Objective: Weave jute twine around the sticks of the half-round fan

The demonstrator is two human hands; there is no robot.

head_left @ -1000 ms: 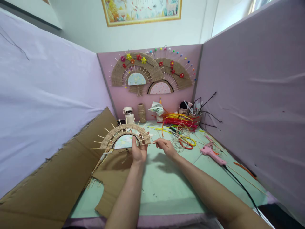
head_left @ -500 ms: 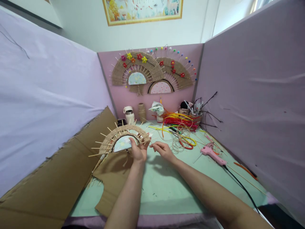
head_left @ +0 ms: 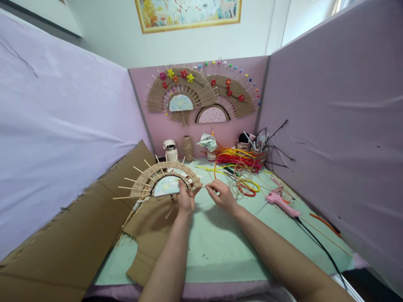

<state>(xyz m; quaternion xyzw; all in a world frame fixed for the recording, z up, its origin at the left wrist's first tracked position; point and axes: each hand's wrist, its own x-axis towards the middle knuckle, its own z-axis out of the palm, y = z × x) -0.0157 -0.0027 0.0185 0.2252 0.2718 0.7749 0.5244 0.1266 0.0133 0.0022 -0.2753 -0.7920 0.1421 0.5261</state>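
A half-round woven fan (head_left: 166, 168) of tan twine on thin wooden sticks is held up over the table, tilted a little. Its centre is a pale blue patterned half disc (head_left: 166, 186) edged in black. My left hand (head_left: 186, 200) is closed on the fan's lower right part, thumb on the front, the other fingers mostly hidden behind. Just off the fan's right end, my right hand (head_left: 223, 194) pinches a thin strand of twine (head_left: 204, 187) between thumb and forefinger. Several sticks stand out past the weave on the left and top.
A pink glue gun (head_left: 281, 202) with a black cord lies at right. Tangled twine, scissors (head_left: 248, 187) and red and yellow pipe cleaners (head_left: 237, 159) lie behind. Cardboard (head_left: 103, 201) leans at left. A twine spool (head_left: 187, 147) and white bottle (head_left: 171, 150) stand at the back.
The fan and my left hand have shifted slightly right and up, with the fan turned a little. My right hand has moved a little right and up, still pinching.
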